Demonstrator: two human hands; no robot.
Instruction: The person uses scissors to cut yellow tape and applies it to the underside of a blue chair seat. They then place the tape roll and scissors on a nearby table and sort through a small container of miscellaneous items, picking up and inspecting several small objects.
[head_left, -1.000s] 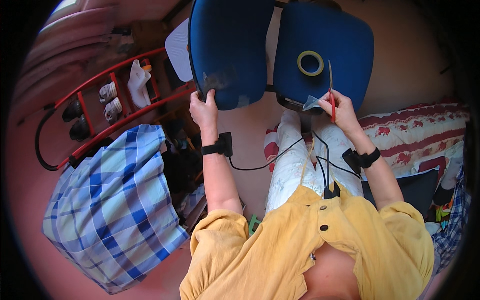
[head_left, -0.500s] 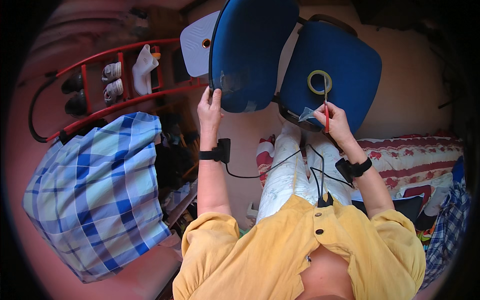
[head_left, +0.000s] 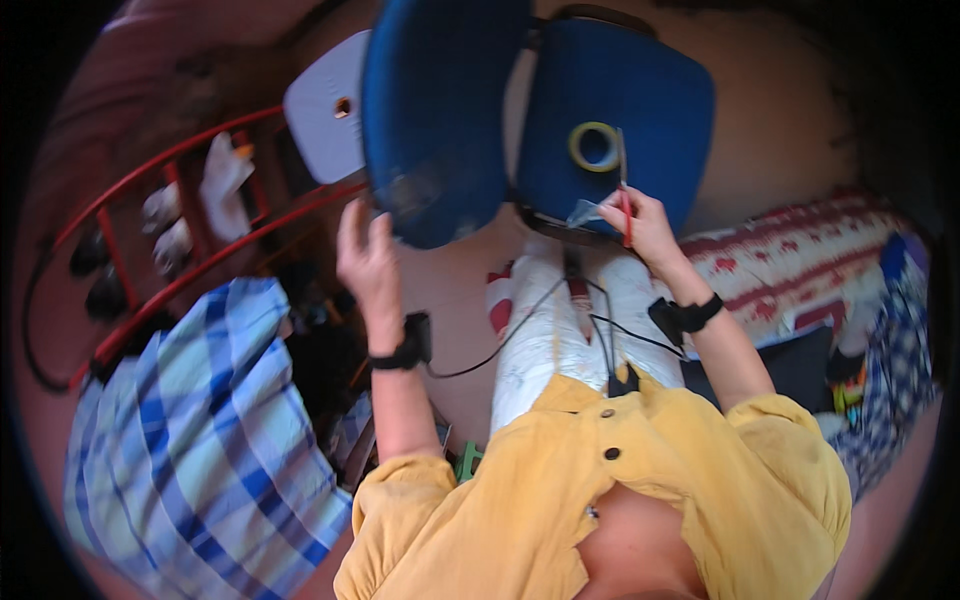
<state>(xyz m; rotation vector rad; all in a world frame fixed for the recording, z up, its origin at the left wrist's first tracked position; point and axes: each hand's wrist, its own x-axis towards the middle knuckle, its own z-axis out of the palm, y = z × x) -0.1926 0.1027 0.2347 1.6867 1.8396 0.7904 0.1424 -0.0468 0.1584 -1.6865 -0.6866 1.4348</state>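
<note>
At upper centre of the frame, the grip of the right hand (head_left: 645,228) enclosed red-handled scissors (head_left: 627,218) and clear film (head_left: 580,212) below the tape roll (head_left: 574,148), while the left hand (head_left: 368,262) was released beside the blue backrest (head_left: 440,120), and sound handling, I judged standing by, required unfolded film and scissors pointed away.

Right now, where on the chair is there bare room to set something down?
The blue seat looks bare between the tape roll and far edge, and between the scissors and right edge. It is crowded by the near edge, where the right hand holds the scissors and clear film.
</note>
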